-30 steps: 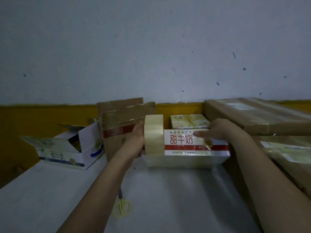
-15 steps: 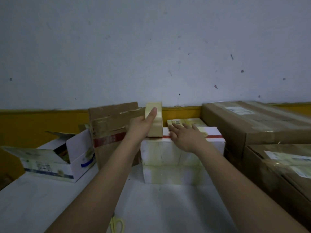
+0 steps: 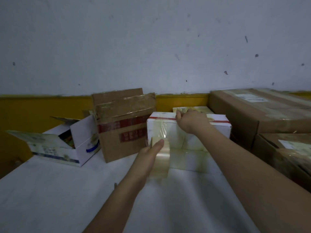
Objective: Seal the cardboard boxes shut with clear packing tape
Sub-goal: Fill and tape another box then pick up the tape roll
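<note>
The white carton (image 3: 188,130) stands on the table (image 3: 50,190); the right hand (image 3: 191,121) pinches the tape end at its top edge; the left hand (image 3: 149,153) grasps the tape roll (image 3: 159,158) below; the film looks thin and clingy, so keep it taut.

white box (image 3: 198,137): upright on table | clear tape (image 3: 160,158): stretched down its front

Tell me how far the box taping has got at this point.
Done: older clear strips already cover the front of the white box, and the brown cartons on the right look taped. In hand: the left hand draws the tape roll down the front while the right hand grips the top edge. Left: cutting this strip; the small white box stands open.
</note>
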### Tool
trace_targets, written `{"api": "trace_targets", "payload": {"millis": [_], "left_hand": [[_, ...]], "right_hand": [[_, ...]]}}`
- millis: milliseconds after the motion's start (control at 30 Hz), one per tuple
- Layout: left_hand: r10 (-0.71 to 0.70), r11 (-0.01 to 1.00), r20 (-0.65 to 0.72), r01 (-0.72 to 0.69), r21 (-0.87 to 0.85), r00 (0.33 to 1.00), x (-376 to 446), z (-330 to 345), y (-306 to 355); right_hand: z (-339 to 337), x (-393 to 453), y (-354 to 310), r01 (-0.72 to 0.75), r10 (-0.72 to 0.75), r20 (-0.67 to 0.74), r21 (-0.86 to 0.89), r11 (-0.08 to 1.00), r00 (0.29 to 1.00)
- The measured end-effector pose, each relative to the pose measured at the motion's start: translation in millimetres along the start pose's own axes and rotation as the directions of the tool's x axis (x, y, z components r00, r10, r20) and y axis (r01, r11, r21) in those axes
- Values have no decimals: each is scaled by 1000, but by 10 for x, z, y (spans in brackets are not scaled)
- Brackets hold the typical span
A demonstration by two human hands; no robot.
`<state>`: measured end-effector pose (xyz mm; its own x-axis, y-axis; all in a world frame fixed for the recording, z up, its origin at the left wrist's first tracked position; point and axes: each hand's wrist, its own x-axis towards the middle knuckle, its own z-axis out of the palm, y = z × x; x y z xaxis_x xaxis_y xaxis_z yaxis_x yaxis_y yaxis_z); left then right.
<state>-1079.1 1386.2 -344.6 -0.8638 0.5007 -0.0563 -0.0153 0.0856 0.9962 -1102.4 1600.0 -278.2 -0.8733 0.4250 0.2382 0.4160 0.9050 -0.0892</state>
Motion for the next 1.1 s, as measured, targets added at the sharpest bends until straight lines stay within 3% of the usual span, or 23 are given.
{"api": "trace_targets", "payload": {"millis": [233,433,533,633,733,833,933,1033,1100], "left_hand": [[-243,969,39,244,-24,969,118,-195,-386],[-252,965,51,247,86,966,229,-167,-360],[-275,961,17,275,32,961,302,-187,-431],[-241,969,41,243,-41,970,190,-175,-409],[-111,993,72,113,-25,991,-85,-168,-441],[9,984,80,5,-179,997,-433,-312,-318],[126,953,223,-56,-297,967,-679,-458,-97],[84,965,226,-23,-262,971,-743,-402,76],[48,972,156,-10,-234,987,-688,-326,157]], "right_hand": [[-34,1,16,39,-36,76,-48,998,996],[-138,153,-232,218,-207,245,-15,976,947],[-82,256,-276,264,-244,214,-68,962,946],[-122,228,-288,296,-281,212,-40,954,936],[-303,105,-311,294,-289,276,26,956,917],[-565,28,-262,278,-295,352,100,956,888],[-564,-34,-177,218,-246,422,114,969,873],[-203,-134,-117,181,-215,470,117,976,856],[23,-127,-142,175,-234,397,180,968,888]]}}
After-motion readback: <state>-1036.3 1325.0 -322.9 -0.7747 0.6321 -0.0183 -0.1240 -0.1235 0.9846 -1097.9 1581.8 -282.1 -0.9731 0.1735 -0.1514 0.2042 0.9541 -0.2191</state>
